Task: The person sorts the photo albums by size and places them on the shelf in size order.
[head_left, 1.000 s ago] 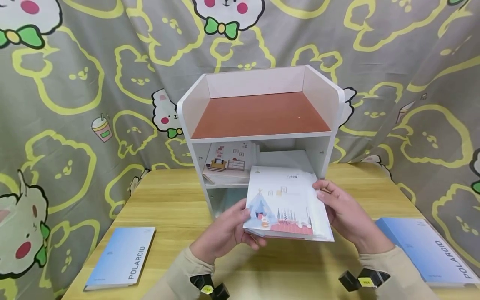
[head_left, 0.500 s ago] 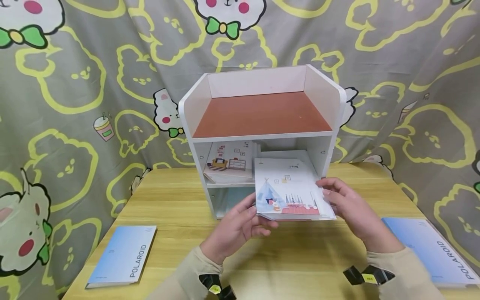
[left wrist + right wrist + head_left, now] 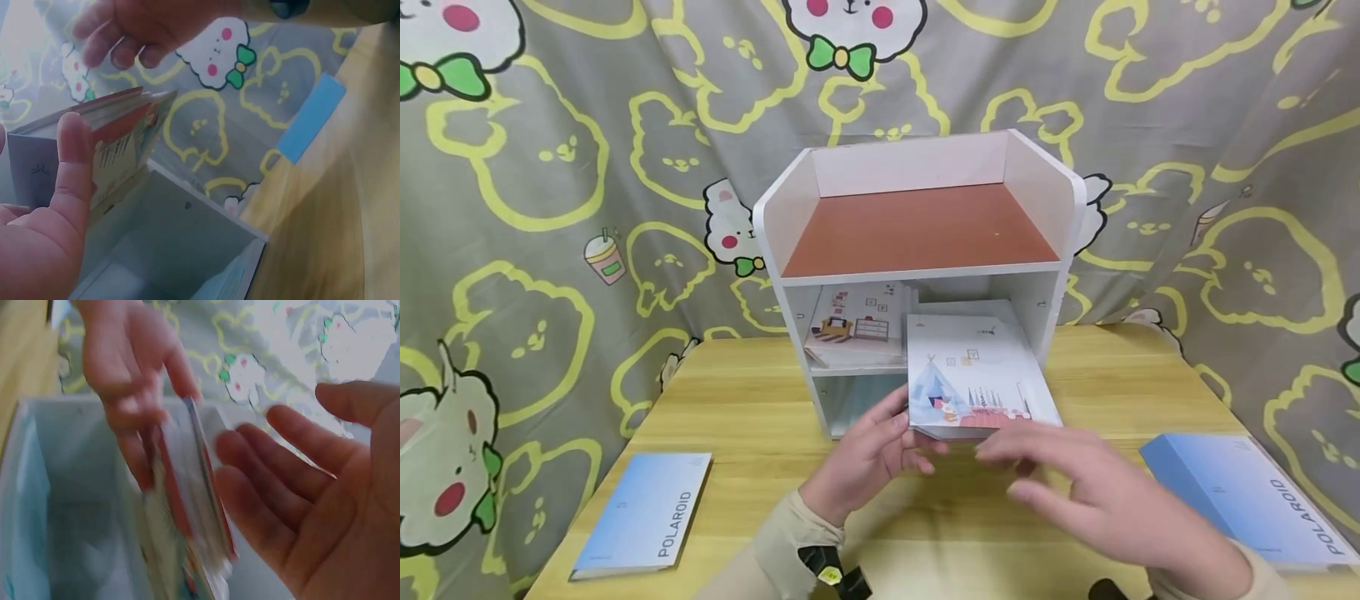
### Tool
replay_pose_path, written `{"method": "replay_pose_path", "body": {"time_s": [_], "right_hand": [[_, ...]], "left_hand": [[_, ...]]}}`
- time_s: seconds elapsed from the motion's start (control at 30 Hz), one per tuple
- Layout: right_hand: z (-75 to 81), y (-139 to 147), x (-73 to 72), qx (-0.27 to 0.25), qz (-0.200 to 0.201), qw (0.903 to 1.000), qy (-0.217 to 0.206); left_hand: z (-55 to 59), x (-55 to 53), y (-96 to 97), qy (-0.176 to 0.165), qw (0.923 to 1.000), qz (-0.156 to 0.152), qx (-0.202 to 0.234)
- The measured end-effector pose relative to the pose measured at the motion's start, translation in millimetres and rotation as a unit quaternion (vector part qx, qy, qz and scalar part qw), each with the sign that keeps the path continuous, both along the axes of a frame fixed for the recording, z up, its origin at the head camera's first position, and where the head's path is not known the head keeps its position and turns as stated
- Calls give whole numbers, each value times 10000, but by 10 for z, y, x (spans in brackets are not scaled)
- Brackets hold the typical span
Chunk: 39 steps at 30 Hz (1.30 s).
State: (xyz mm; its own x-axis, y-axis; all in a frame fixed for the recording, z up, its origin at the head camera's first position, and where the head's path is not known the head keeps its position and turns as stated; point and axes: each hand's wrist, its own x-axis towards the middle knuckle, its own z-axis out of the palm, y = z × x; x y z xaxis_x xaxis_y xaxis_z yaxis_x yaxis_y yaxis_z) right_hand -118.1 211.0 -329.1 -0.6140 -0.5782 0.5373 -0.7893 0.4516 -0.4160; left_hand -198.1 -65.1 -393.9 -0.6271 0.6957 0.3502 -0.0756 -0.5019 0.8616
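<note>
A white hardcover book [image 3: 973, 358] with a blue tent drawn on its cover lies partly inside the middle shelf, its front end jutting out. My left hand [image 3: 872, 446] pinches its near left corner, thumb at the side and fingers beneath. In the left wrist view the thumb [image 3: 72, 159] presses against the book's pale spine [image 3: 34, 169]. My right hand [image 3: 1090, 483] hovers by the front edge, fingers extended and holding nothing. Seen from the right wrist, these fingers [image 3: 269, 481] are beside the book's edge [image 3: 197, 481], slightly blurred; contact is unclear.
A white shelf unit [image 3: 921, 273] with a brown top stands on the wooden table [image 3: 730, 400]. Another illustrated book [image 3: 865, 325] lies on its middle shelf at left. Blue POLAROID albums lie at left [image 3: 643, 512] and right [image 3: 1255, 496]. A patterned curtain [image 3: 685, 125] hangs behind.
The book has moved up and back into the middle shelf. My right hand has let go of its right side and moved toward the front edge; the left hand keeps its corner.
</note>
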Motion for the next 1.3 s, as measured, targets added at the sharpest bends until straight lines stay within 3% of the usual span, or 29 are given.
{"method": "replay_pose_path", "body": {"time_s": [0.07,0.1,0.23,0.43,0.53,0.77,0.93,1.07,1.13,1.2,1.23,1.3], "right_hand": [[-43,-94,24,346,452,9983,-139],[-66,-128,26,501,482,9975,-88],[-144,-201,4,736,456,9962,-80],[-210,-224,-70,604,259,9978,1],[-252,-228,-133,502,106,9984,-223],[-355,-211,-288,331,-229,9979,-517],[-418,-185,-357,324,-398,9970,-579],[-440,-160,-389,455,-534,9963,-489],[-412,-142,-377,524,-683,9956,-360],[-356,-114,-347,553,-869,9946,-104],[-315,-97,-325,565,-996,9934,72],[-238,-52,-287,575,-1260,9894,436]], "left_hand": [[-7,3,-7,-1,10000,57,-48],[-9,6,-11,6,9999,77,-81],[-17,14,-15,53,9997,97,-238],[-11,14,-16,277,9981,81,-540],[5,10,-12,313,9963,145,-784],[51,4,-56,434,9884,601,-1327],[115,19,-87,749,9750,1061,-1804],[204,56,-115,1290,9446,1780,-2438],[245,84,-132,1817,9142,2269,-2824],[285,116,-156,2527,8738,2727,-3133],[302,131,-164,2931,8499,2938,-3248],[327,153,-180,3840,7876,3329,-3485]]}}
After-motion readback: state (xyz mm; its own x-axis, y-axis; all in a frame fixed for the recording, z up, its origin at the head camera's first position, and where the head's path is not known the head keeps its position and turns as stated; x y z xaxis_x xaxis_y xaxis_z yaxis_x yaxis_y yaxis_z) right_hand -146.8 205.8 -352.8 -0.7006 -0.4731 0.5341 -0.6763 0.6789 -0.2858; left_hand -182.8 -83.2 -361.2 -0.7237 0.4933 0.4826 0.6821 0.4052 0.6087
